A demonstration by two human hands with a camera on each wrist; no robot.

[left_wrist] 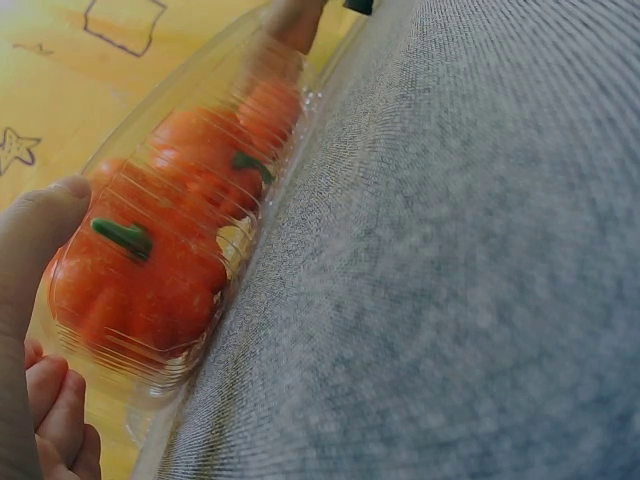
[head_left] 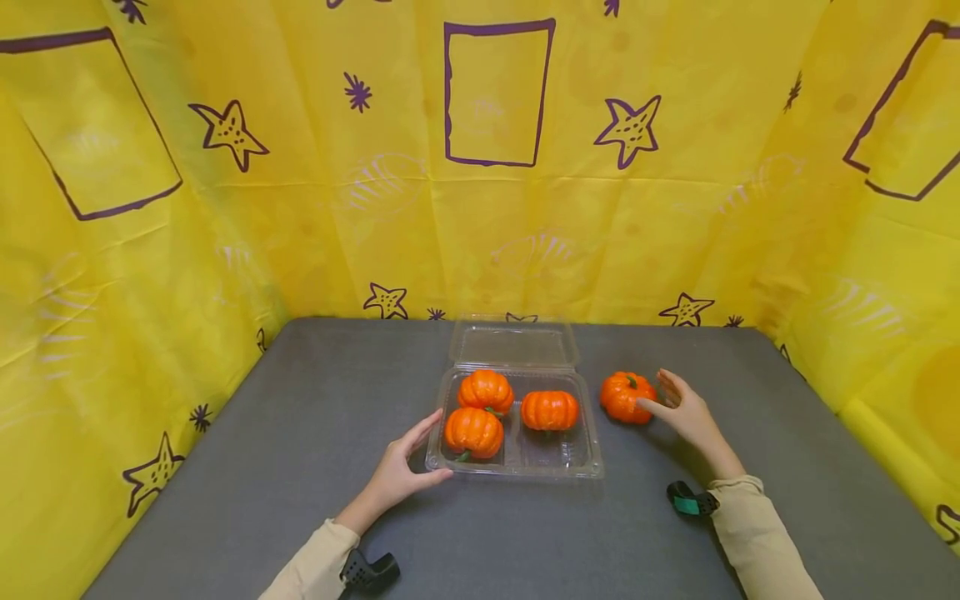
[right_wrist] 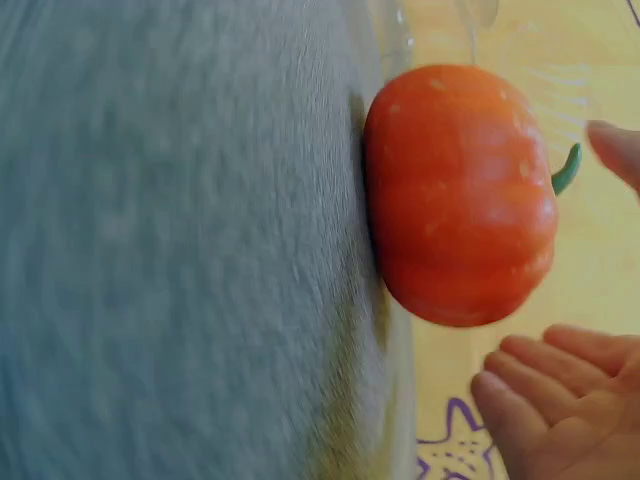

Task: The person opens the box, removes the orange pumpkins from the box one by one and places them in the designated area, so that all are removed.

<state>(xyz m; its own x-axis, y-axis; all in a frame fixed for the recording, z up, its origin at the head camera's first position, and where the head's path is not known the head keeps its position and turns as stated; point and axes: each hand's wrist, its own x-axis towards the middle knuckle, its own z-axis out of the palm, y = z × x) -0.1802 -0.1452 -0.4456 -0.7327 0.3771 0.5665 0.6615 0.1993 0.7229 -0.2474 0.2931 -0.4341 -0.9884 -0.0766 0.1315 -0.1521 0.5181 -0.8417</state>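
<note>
A clear plastic clamshell container (head_left: 514, 469) lies with its lid raised toward the back. Two orange toy pumpkins (head_left: 474, 433) sit in its left compartment, and a third pumpkin (head_left: 550, 411) is in the right one. My left hand (head_left: 396, 475) holds the container's near left corner, thumb along the front and fingers at the left side. To the right of the container, another pumpkin (head_left: 624, 397) with a green stem (right_wrist: 567, 170) rests on the table. Around its right side my right hand (head_left: 692, 423) is spread; the right wrist view shows a gap between fingers and pumpkin.
The dark grey table (head_left: 337, 383) is enclosed at the back and sides by a yellow cloth (head_left: 495, 217) with purple drawings. The container's transparent lid (head_left: 514, 343) reaches close to the back cloth. Black wrist devices (head_left: 692, 500) sit at both sleeves.
</note>
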